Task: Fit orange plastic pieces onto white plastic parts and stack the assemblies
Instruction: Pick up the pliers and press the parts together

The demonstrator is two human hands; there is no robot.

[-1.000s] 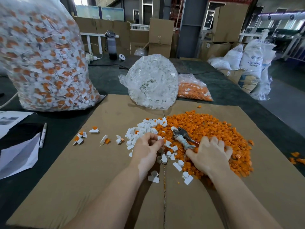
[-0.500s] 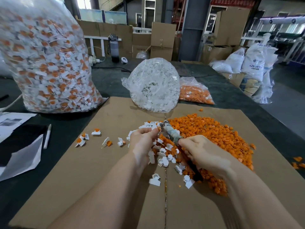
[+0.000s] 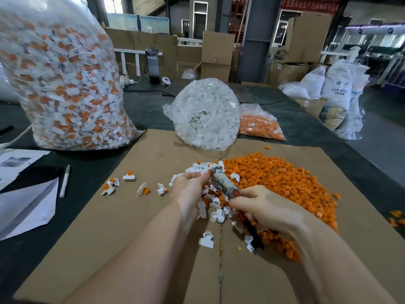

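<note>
Bare cardboard (image 3: 135, 238) lies open toward the near left edge. On the right, the orange pile (image 3: 285, 183) blocks passage, with white parts (image 3: 210, 200) strewn at the middle. At the back, 3 bags wall the surface: the big mixed bag (image 3: 65, 88), the white bag (image 3: 206, 115), the orange bag (image 3: 258, 126). Scattered assemblies (image 3: 129, 175) dot the left cardboard.

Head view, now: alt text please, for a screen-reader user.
The right hand grips pliers whose tip meets the left hand, pinching there, above loose white parts and an orange pile on cardboard. Three clear bags of parts stand behind.
</note>
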